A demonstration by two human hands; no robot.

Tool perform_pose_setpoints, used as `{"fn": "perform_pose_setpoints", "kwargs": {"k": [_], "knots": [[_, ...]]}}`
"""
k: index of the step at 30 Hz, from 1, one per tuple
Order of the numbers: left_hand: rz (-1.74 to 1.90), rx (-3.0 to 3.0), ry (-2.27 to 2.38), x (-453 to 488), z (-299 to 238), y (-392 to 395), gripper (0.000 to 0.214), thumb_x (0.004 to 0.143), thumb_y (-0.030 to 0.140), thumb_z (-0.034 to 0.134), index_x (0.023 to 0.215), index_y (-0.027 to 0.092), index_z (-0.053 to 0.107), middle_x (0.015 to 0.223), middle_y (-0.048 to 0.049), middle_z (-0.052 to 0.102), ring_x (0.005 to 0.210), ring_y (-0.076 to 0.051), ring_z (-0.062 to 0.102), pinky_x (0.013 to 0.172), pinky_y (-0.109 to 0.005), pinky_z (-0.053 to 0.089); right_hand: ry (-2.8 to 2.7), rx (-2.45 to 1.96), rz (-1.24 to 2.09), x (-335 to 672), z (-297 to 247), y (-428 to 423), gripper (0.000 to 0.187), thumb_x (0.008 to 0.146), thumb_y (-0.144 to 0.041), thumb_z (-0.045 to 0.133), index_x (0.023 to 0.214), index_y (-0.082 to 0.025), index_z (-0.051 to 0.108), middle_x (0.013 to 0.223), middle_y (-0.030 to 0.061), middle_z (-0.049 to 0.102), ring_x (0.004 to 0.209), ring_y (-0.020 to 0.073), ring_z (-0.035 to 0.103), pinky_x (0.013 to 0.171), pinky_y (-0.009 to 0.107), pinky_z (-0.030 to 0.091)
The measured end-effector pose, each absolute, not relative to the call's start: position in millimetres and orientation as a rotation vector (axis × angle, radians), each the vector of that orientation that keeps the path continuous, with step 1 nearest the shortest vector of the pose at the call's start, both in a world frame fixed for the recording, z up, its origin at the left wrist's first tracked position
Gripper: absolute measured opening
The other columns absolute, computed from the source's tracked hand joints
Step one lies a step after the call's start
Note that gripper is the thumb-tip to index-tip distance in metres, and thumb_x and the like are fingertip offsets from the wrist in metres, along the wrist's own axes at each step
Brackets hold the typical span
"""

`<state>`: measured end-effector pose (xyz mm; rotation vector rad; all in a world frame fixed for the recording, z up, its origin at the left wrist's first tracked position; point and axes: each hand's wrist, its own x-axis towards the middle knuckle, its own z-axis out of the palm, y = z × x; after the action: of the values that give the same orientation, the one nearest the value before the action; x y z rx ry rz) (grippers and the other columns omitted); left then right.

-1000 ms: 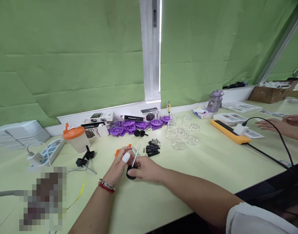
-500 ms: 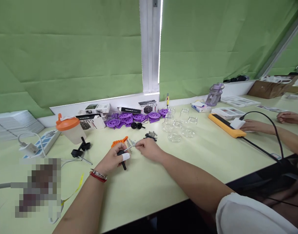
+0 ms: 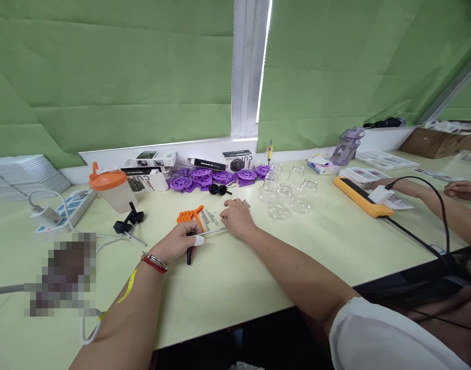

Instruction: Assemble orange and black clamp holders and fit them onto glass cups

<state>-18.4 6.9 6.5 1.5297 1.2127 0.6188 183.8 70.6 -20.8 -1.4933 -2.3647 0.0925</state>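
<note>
My left hand (image 3: 181,241) is closed around a black-handled part (image 3: 189,254) with a thin metal rod (image 3: 215,230). The rod points right, and its far end lies beside my right hand (image 3: 238,218). A white wrap covers the left thumb. My right hand has its fingers bent and apart, low over the table next to small screws (image 3: 211,218). Springs (image 3: 246,204) show just behind it, partly hidden. Orange hook-shaped pieces (image 3: 189,215) lie beyond my left hand. A similar black part with a rod (image 3: 128,223) rests to the left.
Purple wheel-like parts (image 3: 200,180) and printed boxes (image 3: 146,181) line the back. Clear glass jars (image 3: 278,208) stand right of centre. At left are an orange-lidded shaker (image 3: 112,190) and power strip (image 3: 71,210). A co-worker's arm (image 3: 416,192) reaches past an orange-edged power strip (image 3: 361,198).
My right hand has let the rod's tip go and shifted over by the screws and springs. In my left hand, the rod has turned closer to level. The view has shifted slightly.
</note>
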Motion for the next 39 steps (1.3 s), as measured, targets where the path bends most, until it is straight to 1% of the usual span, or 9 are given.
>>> {"fn": "perform_pose_setpoints", "kwargs": {"k": [7,11,17,20,23,27,30,35,39], "knots": [[0.647,1.488,1.275,-18.8,1.8,10.3,0.019,0.069,0.028,0.062,0.068,0.020,0.045,0.055,0.0046,0.048,0.048,-0.014,0.051,0.046,-0.026,0.040,-2.386,-1.477,0.101,183.1,-26.5,75.1,0.023,0.082,-0.017,0.055,0.082,-0.024,0.076,0.120,0.0066,0.059,0.105,0.0245,0.043,0.085,0.037,0.028],[0.642,1.547,1.285,-20.7,-2.4,13.1,0.016,0.070,0.028,0.061,0.067,0.020,0.047,0.056,0.0033,0.050,0.051,-0.014,0.049,0.049,-0.027,0.040,-2.393,-1.437,0.127,183.6,-27.9,75.4,0.023,0.080,-0.013,0.055,0.076,-0.022,0.076,0.118,0.0063,0.060,0.102,0.0243,0.045,0.082,0.038,0.028],[0.638,1.605,1.300,-20.7,-2.9,14.4,0.018,0.069,0.031,0.061,0.065,0.020,0.048,0.058,0.0026,0.049,0.053,-0.014,0.047,0.051,-0.027,0.038,-2.308,-1.375,0.224,185.7,-16.6,69.0,0.018,0.082,-0.015,0.057,0.080,-0.020,0.074,0.108,0.0072,0.063,0.099,0.0227,0.049,0.084,0.037,0.032],[0.597,1.655,1.332,-20.0,1.1,12.4,0.021,0.067,0.033,0.065,0.067,0.020,0.048,0.058,0.0042,0.045,0.053,-0.013,0.044,0.051,-0.025,0.034,-2.135,-1.289,0.439,193.1,-4.7,61.8,0.017,0.082,-0.013,0.055,0.082,-0.018,0.072,0.098,0.0062,0.065,0.090,0.0178,0.054,0.082,0.032,0.038],[0.558,1.750,1.325,-20.9,3.3,11.2,0.026,0.063,0.034,0.070,0.071,0.019,0.049,0.064,0.0051,0.043,0.056,-0.011,0.040,0.054,-0.024,0.031,-1.885,-1.239,0.810,204.2,5.1,52.7,0.013,0.080,-0.015,0.055,0.082,-0.016,0.068,0.081,0.0037,0.066,0.071,0.0129,0.056,0.068,0.026,0.043],[0.530,1.786,1.265,-21.4,2.4,11.2,0.025,0.065,0.033,0.068,0.075,0.019,0.050,0.068,0.0050,0.043,0.060,-0.011,0.039,0.057,-0.024,0.032,-1.535,-1.221,1.245,219.2,4.9,40.7,0.005,0.071,-0.018,0.062,0.075,-0.014,0.063,0.065,0.0011,0.063,0.051,0.0083,0.048,0.049,0.022,0.039],[0.551,1.780,1.242,-20.0,1.5,10.6,0.021,0.069,0.033,0.064,0.074,0.019,0.049,0.069,0.0050,0.042,0.062,-0.011,0.039,0.059,-0.024,0.033,-1.357,-1.248,1.486,227.3,-6.4,34.1,0.010,0.064,-0.016,0.067,0.072,-0.014,0.062,0.061,0.0012,0.062,0.044,0.0063,0.043,0.040,0.020,0.032],[0.519,1.819,1.241,-18.7,-0.7,9.7,0.019,0.073,0.035,0.061,0.076,0.019,0.051,0.069,0.0043,0.042,0.061,-0.012,0.039,0.059,-0.025,0.033,-1.247,-1.279,1.602,227.6,-19.4,29.8,0.015,0.058,-0.014,0.069,0.072,-0.014,0.062,0.049,-0.0036,0.054,0.039,0.0040,0.035,0.036,0.019,0.022],[0.517,1.863,1.257,-19.5,-3.8,10.9,0.021,0.075,0.039,0.058,0.075,0.018,0.053,0.068,0.0035,0.043,0.060,-0.012,0.039,0.057,-0.025,0.033,-1.273,-1.289,1.581,222.2,-16.1,27.8,0.016,0.058,-0.015,0.071,0.072,-0.013,0.063,0.049,-0.0046,0.054,0.041,0.0042,0.036,0.039,0.019,0.024]]}}
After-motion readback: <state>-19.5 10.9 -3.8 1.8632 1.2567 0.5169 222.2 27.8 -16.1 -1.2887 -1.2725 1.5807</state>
